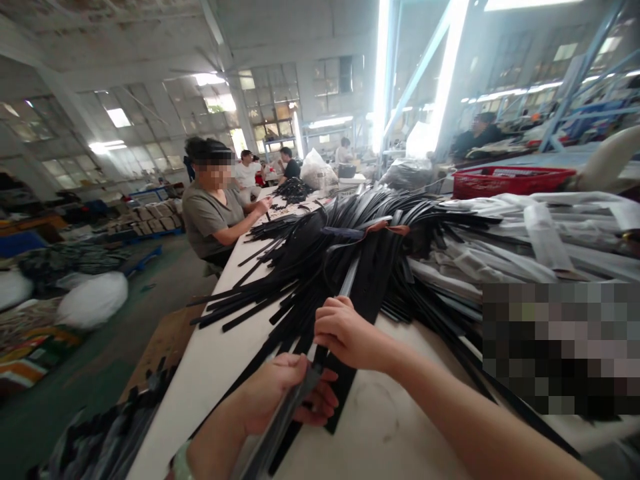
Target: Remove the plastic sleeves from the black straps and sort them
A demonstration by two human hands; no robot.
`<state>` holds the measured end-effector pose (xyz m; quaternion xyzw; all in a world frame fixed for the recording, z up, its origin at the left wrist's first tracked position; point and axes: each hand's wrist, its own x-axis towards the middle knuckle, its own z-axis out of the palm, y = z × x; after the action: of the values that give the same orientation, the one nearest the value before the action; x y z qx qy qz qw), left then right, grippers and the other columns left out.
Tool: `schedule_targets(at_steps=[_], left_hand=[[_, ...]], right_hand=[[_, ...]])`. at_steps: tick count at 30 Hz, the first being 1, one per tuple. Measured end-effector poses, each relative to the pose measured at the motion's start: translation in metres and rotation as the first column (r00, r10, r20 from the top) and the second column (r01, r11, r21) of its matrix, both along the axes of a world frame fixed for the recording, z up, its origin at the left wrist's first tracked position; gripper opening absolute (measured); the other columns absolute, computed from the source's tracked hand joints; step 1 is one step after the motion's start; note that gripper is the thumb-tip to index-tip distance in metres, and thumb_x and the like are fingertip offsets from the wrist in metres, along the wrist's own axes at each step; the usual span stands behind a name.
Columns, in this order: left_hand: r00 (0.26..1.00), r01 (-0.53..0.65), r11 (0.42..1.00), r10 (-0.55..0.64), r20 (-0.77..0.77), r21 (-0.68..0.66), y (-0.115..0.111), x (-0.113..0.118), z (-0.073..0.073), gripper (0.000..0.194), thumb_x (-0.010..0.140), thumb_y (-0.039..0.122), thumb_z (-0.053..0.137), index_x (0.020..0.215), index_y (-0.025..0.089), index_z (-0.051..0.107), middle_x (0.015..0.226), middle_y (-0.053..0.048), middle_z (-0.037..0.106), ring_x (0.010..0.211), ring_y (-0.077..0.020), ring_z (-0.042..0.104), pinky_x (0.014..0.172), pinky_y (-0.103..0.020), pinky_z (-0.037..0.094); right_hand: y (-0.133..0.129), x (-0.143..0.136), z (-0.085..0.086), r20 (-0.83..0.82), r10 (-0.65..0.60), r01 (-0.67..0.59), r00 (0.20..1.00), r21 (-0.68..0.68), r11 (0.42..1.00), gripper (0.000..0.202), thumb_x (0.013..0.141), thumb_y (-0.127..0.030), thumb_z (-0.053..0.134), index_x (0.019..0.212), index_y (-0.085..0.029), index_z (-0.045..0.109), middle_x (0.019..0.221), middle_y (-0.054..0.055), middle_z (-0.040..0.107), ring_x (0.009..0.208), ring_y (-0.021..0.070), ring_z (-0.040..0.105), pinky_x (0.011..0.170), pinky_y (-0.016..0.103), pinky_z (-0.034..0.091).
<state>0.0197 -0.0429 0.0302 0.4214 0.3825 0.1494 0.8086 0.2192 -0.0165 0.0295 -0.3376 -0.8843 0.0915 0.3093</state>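
My right hand (345,333) is closed in a fist around a long black strap in a see-through plastic sleeve (287,417). Just below and to the left, my left hand (285,387) grips the same sleeved strap, its thumb on top and fingers curled beneath. The strap runs from the lower edge of the view up past both hands towards the pile. Beneath my hands lie more black straps (280,287), fanned out over the white table (385,413). A strip of cloth (383,228) lies across the heap beyond my hands.
White-wrapped strips (545,233) are heaped on the right, with a red basket (510,181) behind. At the table's left side sits a co-worker (213,207), hands over the table. Bundled straps (115,427) lie low at left, near white sacks (93,300) on the floor.
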Motion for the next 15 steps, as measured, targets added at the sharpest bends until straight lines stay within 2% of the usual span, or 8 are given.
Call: schedule_targets(at_steps=[3,7,9,11,13,15], left_hand=[[0.999,0.036,0.999,-0.036,0.002,0.006,-0.003,-0.001,0.002,0.063,0.076,0.061,0.066,0.104,0.005,0.063,0.092,-0.02,0.067,0.082,-0.025,0.066,0.074,-0.035,0.052],[0.996,-0.019,0.998,0.024,-0.088,0.054,0.004,-0.006,0.004,0.065,0.077,0.062,0.064,0.112,0.009,0.057,0.08,-0.015,0.066,0.068,-0.0212,0.064,0.06,-0.028,0.049],[0.994,0.022,0.998,-0.015,-0.111,0.061,0.008,-0.008,0.004,0.065,0.077,0.062,0.064,0.113,0.009,0.056,0.064,-0.005,0.059,0.05,-0.0114,0.051,0.047,-0.02,0.039],[0.994,0.055,0.996,-0.048,-0.097,0.071,0.009,-0.008,0.004,0.063,0.075,0.063,0.065,0.107,0.01,0.058,0.054,0.005,0.042,0.041,-0.0042,0.028,0.04,-0.015,0.022],[0.994,0.056,0.996,-0.049,-0.099,0.075,0.008,-0.008,0.002,0.062,0.072,0.067,0.065,0.099,0.011,0.06,0.052,0.009,0.029,0.044,-0.0032,0.015,0.04,-0.016,0.01],[0.988,0.032,0.996,-0.019,-0.154,0.083,0.009,-0.008,-0.004,0.063,0.069,0.072,0.065,0.092,0.014,0.06,0.052,0.009,0.024,0.045,-0.0037,0.012,0.042,-0.018,0.007]], right_hand=[[0.0,-0.003,-0.004,0.031,0.011,-0.011,0.999,0.003,1.0,0.027,0.092,-0.026,0.054,0.067,-0.017,0.056,0.072,0.0,0.059,0.08,0.0141,0.048,0.081,0.033,0.025],[0.012,0.013,-0.003,0.036,-0.23,0.226,0.972,0.097,0.969,0.029,0.094,-0.03,0.051,0.069,-0.016,0.058,0.075,0.003,0.059,0.081,0.0166,0.046,0.083,0.036,0.025],[0.016,0.015,-0.003,0.022,-0.281,0.276,0.959,0.133,0.952,0.03,0.094,-0.032,0.05,0.071,-0.016,0.059,0.076,0.003,0.059,0.083,0.0173,0.046,0.085,0.037,0.025],[0.013,0.01,-0.004,0.015,-0.256,0.251,0.967,0.137,0.958,0.029,0.095,-0.033,0.05,0.073,-0.017,0.06,0.078,0.003,0.059,0.085,0.0173,0.047,0.086,0.037,0.025],[0.004,0.0,-0.003,0.04,-0.208,0.201,0.977,0.128,0.971,0.028,0.094,-0.035,0.05,0.075,-0.018,0.061,0.08,0.002,0.061,0.086,0.017,0.047,0.087,0.037,0.026],[-0.006,-0.006,0.002,0.115,-0.194,0.177,0.974,0.142,0.974,0.027,0.093,-0.039,0.052,0.077,-0.02,0.061,0.082,0.001,0.062,0.087,0.0174,0.048,0.091,0.038,0.026]])
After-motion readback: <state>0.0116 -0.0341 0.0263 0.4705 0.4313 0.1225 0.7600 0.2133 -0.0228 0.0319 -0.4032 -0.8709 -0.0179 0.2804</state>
